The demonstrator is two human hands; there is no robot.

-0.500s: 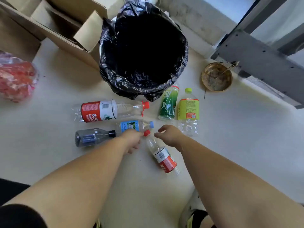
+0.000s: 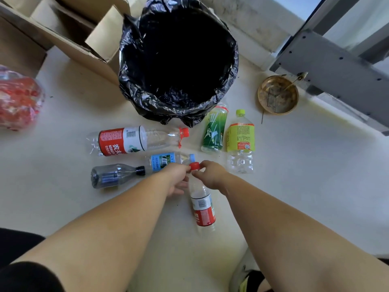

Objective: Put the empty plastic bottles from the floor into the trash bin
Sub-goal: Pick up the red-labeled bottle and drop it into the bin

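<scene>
A trash bin (image 2: 126, 66) lined with a black bag stands open at the top centre. Several empty plastic bottles lie on the pale floor in front of it: a large red-label bottle (image 2: 126, 141), a blue-label bottle (image 2: 166, 160), a dark bottle (image 2: 113, 175), a green bottle (image 2: 213, 131) and a yellow-green bottle (image 2: 241, 140). A small red-label bottle (image 2: 202, 205) with a red cap points toward the bin. My left hand (image 2: 176, 179) grips its neck from the left. My right hand (image 2: 211, 175) pinches it just under the cap from the right.
Open cardboard boxes (image 2: 63, 24) stand at the upper left beside the bin. A red plastic bag (image 2: 19, 102) lies at the left edge. A brass dish (image 2: 277, 94) sits at the right by a grey metal frame (image 2: 336, 66). My shoe (image 2: 246, 279) shows at the bottom.
Both hands have closed in on the small red-label bottle's neck. The bottle has turned from a slant to point straight at the bin.
</scene>
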